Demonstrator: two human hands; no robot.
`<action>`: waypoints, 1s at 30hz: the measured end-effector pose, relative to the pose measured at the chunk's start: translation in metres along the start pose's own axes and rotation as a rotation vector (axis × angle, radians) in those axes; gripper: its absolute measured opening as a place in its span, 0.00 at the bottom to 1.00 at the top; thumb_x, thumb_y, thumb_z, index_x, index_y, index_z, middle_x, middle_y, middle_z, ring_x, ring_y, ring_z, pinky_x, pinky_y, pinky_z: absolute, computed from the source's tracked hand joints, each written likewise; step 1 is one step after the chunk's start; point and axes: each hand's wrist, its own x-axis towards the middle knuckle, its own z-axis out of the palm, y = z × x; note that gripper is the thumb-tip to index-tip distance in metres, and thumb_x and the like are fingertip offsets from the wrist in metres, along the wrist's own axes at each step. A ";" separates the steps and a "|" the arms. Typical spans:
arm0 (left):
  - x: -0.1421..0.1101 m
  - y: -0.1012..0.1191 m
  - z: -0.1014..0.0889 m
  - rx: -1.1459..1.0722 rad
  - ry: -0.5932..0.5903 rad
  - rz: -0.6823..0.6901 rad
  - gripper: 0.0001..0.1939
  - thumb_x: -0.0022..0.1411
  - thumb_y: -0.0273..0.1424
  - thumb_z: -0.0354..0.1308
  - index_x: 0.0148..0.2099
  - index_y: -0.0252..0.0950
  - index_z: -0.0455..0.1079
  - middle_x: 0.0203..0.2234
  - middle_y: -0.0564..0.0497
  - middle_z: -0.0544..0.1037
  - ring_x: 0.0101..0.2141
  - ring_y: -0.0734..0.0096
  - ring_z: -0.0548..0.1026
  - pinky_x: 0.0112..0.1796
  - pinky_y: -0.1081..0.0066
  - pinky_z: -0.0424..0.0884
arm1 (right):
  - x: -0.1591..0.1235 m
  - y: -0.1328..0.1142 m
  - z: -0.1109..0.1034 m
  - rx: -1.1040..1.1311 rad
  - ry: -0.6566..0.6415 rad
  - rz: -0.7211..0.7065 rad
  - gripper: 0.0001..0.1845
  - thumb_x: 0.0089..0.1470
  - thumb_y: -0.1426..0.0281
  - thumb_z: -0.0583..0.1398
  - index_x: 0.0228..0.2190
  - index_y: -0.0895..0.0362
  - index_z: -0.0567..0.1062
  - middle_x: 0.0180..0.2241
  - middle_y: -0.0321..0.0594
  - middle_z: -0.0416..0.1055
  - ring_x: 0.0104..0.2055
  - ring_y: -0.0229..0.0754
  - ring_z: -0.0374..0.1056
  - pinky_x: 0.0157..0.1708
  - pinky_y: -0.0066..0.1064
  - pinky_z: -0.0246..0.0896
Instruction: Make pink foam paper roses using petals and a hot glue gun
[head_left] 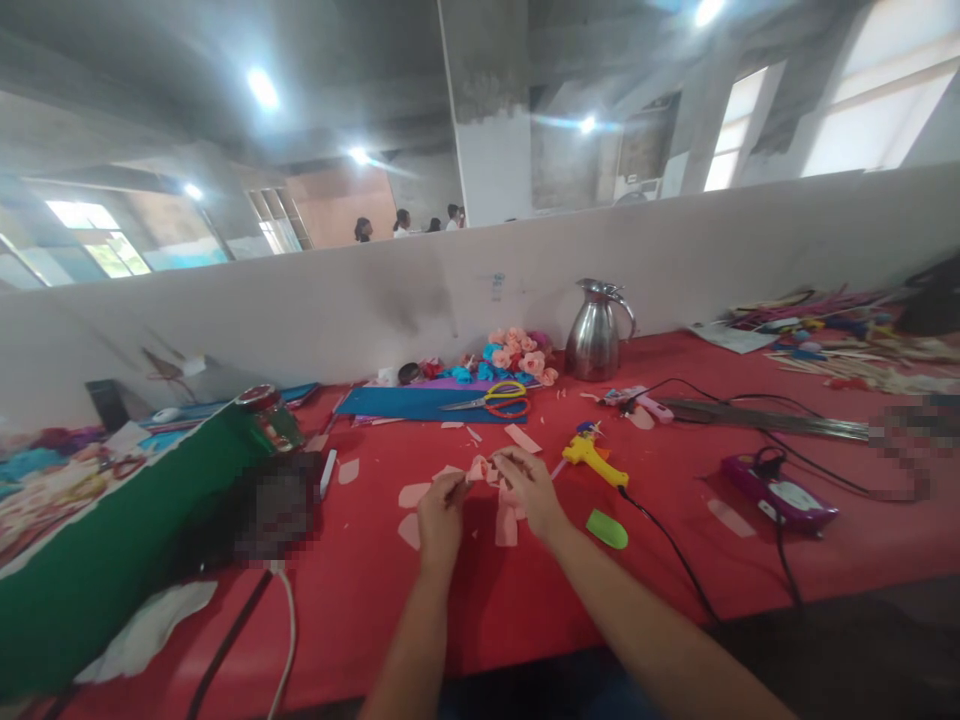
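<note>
Between my two hands is a small pink paper flower (pixel 478 468), held just above the red table. The fingers of my left hand (pixel 441 510) are pinched at its left side. My right hand (pixel 531 490) grips its right side with bent fingers, which hide part of the petals. Cut pink paper petals (pixel 507 522) lie under and around the hands. A yellow glue gun (pixel 596 463) rests to the right of my right hand, with a lime-green oval piece (pixel 607 529) nearer me. Beyond the hands, yellow-and-red-handled scissors (pixel 504 398) lie on blue sheets (pixel 405 404).
Finished pink and blue paper flowers (pixel 521 357) are heaped at the back beside a steel jug (pixel 594 335). A purple power strip (pixel 780 492) with black cables lies right. A green partition (pixel 142 540) and a glass jar (pixel 276 418) stand left on the red table (pixel 337 620).
</note>
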 end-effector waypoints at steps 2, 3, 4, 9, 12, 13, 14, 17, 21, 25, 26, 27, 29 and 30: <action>0.000 0.003 -0.001 0.022 -0.021 0.062 0.07 0.51 0.33 0.57 0.29 0.37 0.75 0.25 0.50 0.77 0.29 0.67 0.71 0.34 0.70 0.66 | 0.005 -0.002 -0.005 0.055 -0.018 0.065 0.12 0.48 0.60 0.58 0.26 0.57 0.72 0.22 0.34 0.66 0.25 0.35 0.61 0.24 0.26 0.54; 0.001 0.004 -0.001 0.017 -0.024 0.077 0.07 0.51 0.32 0.57 0.29 0.37 0.76 0.26 0.49 0.77 0.29 0.67 0.72 0.34 0.70 0.66 | 0.006 -0.003 -0.006 0.070 -0.036 0.094 0.13 0.47 0.60 0.59 0.25 0.57 0.73 0.23 0.34 0.67 0.25 0.35 0.61 0.24 0.26 0.53; 0.001 0.005 -0.002 0.008 -0.019 0.081 0.07 0.51 0.32 0.57 0.28 0.37 0.76 0.26 0.49 0.77 0.29 0.66 0.72 0.35 0.70 0.65 | 0.007 -0.005 -0.008 0.080 -0.059 0.119 0.13 0.46 0.60 0.59 0.25 0.58 0.73 0.23 0.34 0.67 0.26 0.35 0.61 0.24 0.25 0.53; 0.001 0.003 -0.001 -0.097 0.019 -0.011 0.04 0.48 0.32 0.61 0.27 0.38 0.76 0.25 0.49 0.77 0.30 0.66 0.71 0.36 0.69 0.65 | 0.008 -0.007 -0.008 0.061 -0.109 0.168 0.12 0.44 0.61 0.61 0.23 0.58 0.72 0.22 0.34 0.67 0.25 0.35 0.62 0.25 0.25 0.55; 0.000 0.000 0.002 -0.240 -0.001 -0.162 0.06 0.45 0.33 0.63 0.28 0.36 0.76 0.25 0.50 0.77 0.29 0.68 0.71 0.35 0.71 0.65 | 0.008 -0.002 -0.006 0.034 -0.105 0.148 0.11 0.44 0.62 0.61 0.23 0.58 0.72 0.21 0.34 0.67 0.25 0.35 0.62 0.27 0.27 0.57; 0.000 0.000 0.003 -0.299 -0.008 -0.219 0.08 0.45 0.33 0.63 0.29 0.36 0.76 0.25 0.51 0.77 0.29 0.69 0.71 0.34 0.71 0.65 | 0.007 0.000 -0.006 0.025 -0.101 0.133 0.10 0.45 0.63 0.61 0.24 0.58 0.73 0.22 0.34 0.68 0.26 0.35 0.63 0.28 0.27 0.58; -0.001 -0.001 0.004 -0.359 -0.018 -0.268 0.10 0.44 0.34 0.64 0.31 0.35 0.76 0.26 0.51 0.77 0.28 0.70 0.71 0.34 0.71 0.65 | 0.007 0.002 -0.005 0.011 -0.098 0.115 0.09 0.45 0.63 0.61 0.25 0.58 0.73 0.23 0.34 0.68 0.27 0.36 0.63 0.29 0.28 0.59; -0.003 -0.001 0.006 -0.509 -0.068 -0.349 0.14 0.42 0.34 0.65 0.33 0.33 0.76 0.26 0.50 0.77 0.28 0.71 0.72 0.33 0.72 0.66 | 0.004 0.007 -0.003 -0.066 -0.127 0.027 0.10 0.44 0.65 0.61 0.31 0.56 0.74 0.29 0.36 0.69 0.30 0.37 0.64 0.30 0.28 0.59; -0.005 0.003 0.006 -0.568 -0.147 -0.355 0.14 0.41 0.31 0.65 0.34 0.32 0.77 0.25 0.48 0.78 0.30 0.66 0.74 0.34 0.69 0.68 | -0.001 0.007 0.001 -0.177 -0.184 -0.121 0.16 0.42 0.67 0.64 0.37 0.54 0.74 0.35 0.38 0.66 0.33 0.37 0.63 0.30 0.27 0.59; -0.008 0.011 0.005 -0.513 -0.227 -0.311 0.12 0.43 0.30 0.63 0.34 0.34 0.77 0.28 0.48 0.78 0.33 0.64 0.74 0.36 0.69 0.68 | -0.002 0.003 0.002 -0.218 -0.203 -0.192 0.11 0.43 0.67 0.64 0.33 0.54 0.76 0.35 0.38 0.65 0.34 0.37 0.63 0.32 0.28 0.60; -0.008 0.013 0.004 -0.501 -0.245 -0.305 0.12 0.44 0.30 0.62 0.34 0.34 0.77 0.29 0.48 0.78 0.33 0.64 0.74 0.36 0.69 0.68 | -0.002 0.002 0.002 -0.217 -0.201 -0.195 0.09 0.43 0.67 0.64 0.31 0.55 0.76 0.35 0.38 0.65 0.34 0.37 0.63 0.32 0.28 0.60; -0.008 0.014 0.004 -0.494 -0.258 -0.299 0.12 0.45 0.30 0.62 0.35 0.34 0.77 0.29 0.48 0.78 0.33 0.64 0.74 0.36 0.69 0.68 | -0.002 0.002 0.002 -0.213 -0.198 -0.195 0.08 0.44 0.67 0.64 0.30 0.55 0.76 0.34 0.38 0.65 0.34 0.37 0.63 0.32 0.28 0.60; -0.008 0.015 0.004 -0.494 -0.267 -0.286 0.12 0.46 0.30 0.61 0.36 0.34 0.77 0.29 0.48 0.78 0.33 0.65 0.74 0.36 0.69 0.67 | -0.002 0.002 0.002 -0.200 -0.190 -0.196 0.07 0.44 0.66 0.64 0.29 0.55 0.76 0.33 0.38 0.65 0.34 0.38 0.63 0.31 0.28 0.60; -0.008 0.014 0.005 -0.498 -0.264 -0.274 0.12 0.46 0.29 0.61 0.36 0.34 0.77 0.30 0.48 0.78 0.33 0.65 0.73 0.37 0.69 0.67 | -0.002 0.003 0.002 -0.194 -0.188 -0.198 0.09 0.43 0.66 0.64 0.30 0.55 0.76 0.34 0.38 0.65 0.34 0.38 0.64 0.31 0.28 0.61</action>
